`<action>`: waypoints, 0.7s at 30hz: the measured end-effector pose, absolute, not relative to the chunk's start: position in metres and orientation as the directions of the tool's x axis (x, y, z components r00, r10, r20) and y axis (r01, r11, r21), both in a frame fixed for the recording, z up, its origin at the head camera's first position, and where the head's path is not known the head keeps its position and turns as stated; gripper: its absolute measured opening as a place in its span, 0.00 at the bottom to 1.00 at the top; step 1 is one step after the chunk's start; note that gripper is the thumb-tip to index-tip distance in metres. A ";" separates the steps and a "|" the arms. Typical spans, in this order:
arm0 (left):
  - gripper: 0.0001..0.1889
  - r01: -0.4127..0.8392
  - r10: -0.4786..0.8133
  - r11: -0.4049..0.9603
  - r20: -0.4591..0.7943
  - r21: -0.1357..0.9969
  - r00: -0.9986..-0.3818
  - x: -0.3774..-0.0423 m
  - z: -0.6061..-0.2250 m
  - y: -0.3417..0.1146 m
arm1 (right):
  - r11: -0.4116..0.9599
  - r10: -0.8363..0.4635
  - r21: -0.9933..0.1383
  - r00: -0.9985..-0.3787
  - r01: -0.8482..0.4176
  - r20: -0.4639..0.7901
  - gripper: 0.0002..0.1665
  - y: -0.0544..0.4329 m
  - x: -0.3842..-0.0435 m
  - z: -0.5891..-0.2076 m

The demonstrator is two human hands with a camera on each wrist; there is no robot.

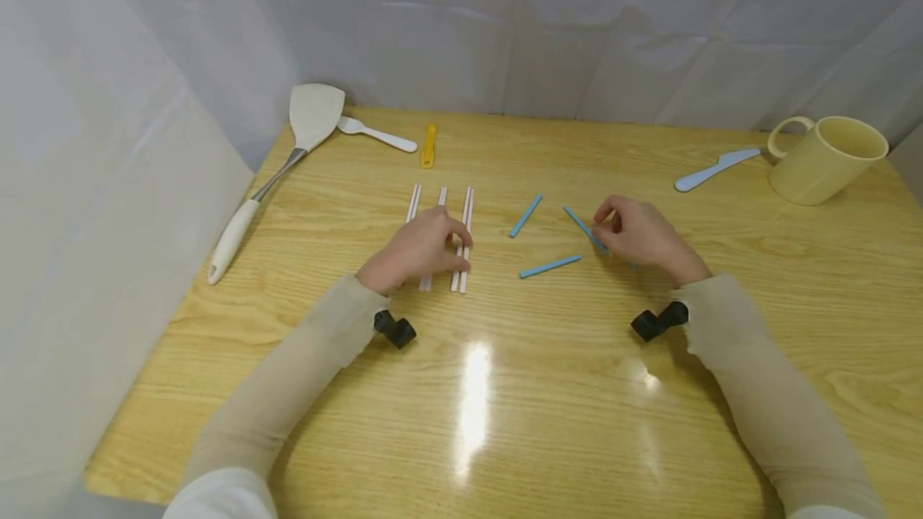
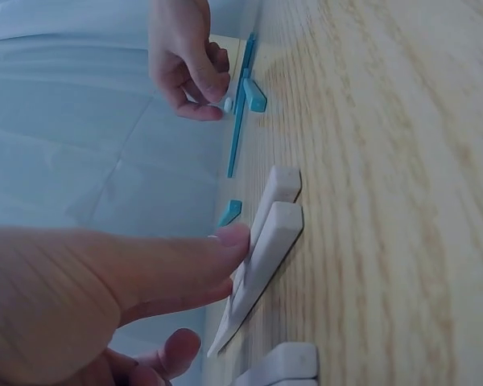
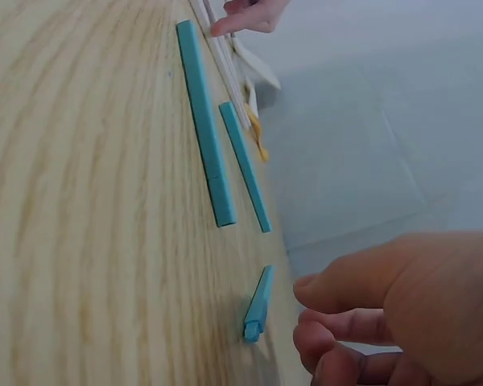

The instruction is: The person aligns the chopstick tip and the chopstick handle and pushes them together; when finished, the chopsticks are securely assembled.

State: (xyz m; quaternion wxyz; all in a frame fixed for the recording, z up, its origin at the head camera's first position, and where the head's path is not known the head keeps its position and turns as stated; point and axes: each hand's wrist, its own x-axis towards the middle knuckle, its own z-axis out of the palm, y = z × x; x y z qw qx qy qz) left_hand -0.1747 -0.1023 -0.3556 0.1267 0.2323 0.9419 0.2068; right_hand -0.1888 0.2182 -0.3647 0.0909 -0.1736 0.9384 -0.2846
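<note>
Three pairs of slim white chopsticks [image 1: 464,277] lie side by side on the table. My left hand [image 1: 427,245] is over them, thumb and forefinger touching the right-hand pair [image 2: 272,241]; the hand hides part of the other pairs. To the right lie several short blue sticks [image 1: 550,267], which look like chopstick halves. My right hand [image 1: 638,237] hovers by one slanted blue stick [image 1: 582,224], its fingers loosely bent. In the right wrist view, a small gap shows between the thumb and forefinger, beside a blue stick with a narrower end [image 3: 258,305].
At the left lies a white spatula [image 1: 317,114], with a white fork [image 1: 378,134] and a yellow piece [image 1: 429,146] beside it. Far right stand a yellow mug [image 1: 825,162] and, next to it, a pale blue knife [image 1: 714,170]. White sheeting [image 1: 461,30] hangs behind the table.
</note>
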 end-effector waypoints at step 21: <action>0.16 0.431 0.517 0.772 -0.068 0.468 -0.853 -0.182 -0.351 -0.105 | 0.858 -0.276 -0.471 -0.958 -0.207 -0.081 0.12 0.203 -0.185 -0.373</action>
